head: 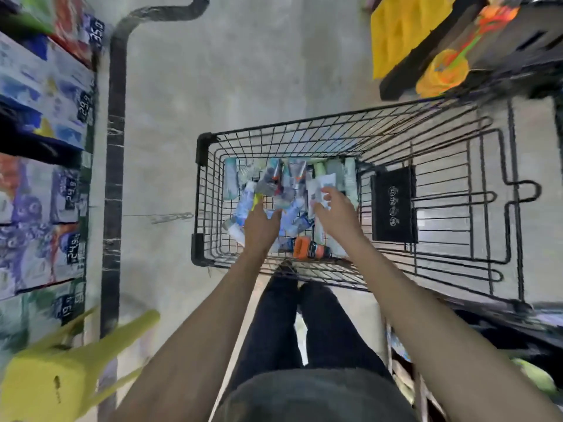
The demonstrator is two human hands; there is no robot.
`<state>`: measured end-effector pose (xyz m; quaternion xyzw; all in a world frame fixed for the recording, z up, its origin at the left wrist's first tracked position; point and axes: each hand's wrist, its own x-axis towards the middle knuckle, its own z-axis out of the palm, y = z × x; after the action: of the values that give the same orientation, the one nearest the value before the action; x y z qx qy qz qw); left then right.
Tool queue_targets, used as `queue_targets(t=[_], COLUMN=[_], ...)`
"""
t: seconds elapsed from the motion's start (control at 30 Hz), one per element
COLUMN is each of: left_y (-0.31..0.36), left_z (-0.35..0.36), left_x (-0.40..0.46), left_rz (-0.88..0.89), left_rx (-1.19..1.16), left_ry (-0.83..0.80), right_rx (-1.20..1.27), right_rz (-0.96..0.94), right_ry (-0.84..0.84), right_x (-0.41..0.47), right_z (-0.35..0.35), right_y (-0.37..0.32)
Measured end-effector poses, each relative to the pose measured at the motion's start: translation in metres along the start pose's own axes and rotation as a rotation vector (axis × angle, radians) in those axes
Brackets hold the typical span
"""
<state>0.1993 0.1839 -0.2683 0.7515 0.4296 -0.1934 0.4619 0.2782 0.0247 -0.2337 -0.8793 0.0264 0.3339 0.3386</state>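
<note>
left hand (262, 222) over toiletries (289, 208) in wire cart (274, 126); right hand (335, 211) on white packet (320, 184)

Left hand (261, 224), right hand (336, 212) in cart (203, 147)

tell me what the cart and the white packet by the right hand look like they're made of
Cart: seemingly steel wire with a black coating, going by the thin welded grid and dull sheen. White packet: probably thin plastic film or coated paper; it looks flat and creased, but blur leaves it open.
</note>
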Motion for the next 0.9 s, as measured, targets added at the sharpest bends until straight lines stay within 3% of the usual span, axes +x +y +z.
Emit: queue_targets(t=[0.23,0.37,0.53,0.73,0.9], left_y=[-0.006,-0.011,-0.017,-0.026,-0.029], left_z=[0.056,0.089,0.114,0.121,0.109], left_x=[0.106,0.155,0.195,0.215,0.189], left_rz=[-0.395,-0.531,-0.601,-0.591,-0.539], left_rx=[-0.500,-0.635,-0.698,-0.695,-0.734], left_ry=[-0.008,0.031,0.124,0.200,0.138], right_rx=[0.132,0.135,0.101,0.005,0.125], right_rz=[0.150,0.198,0.286,0.254,0.192], right_ry=[-0.052,-0.044,-0.091,-0.063,-0.018], right_x=[0.132,0.195,0.246,0.276,0.263], right_z=[0.040,0.061,0.088,0.100,0.090], right_y=[0.016,0.027,0.043,0.053,0.061])
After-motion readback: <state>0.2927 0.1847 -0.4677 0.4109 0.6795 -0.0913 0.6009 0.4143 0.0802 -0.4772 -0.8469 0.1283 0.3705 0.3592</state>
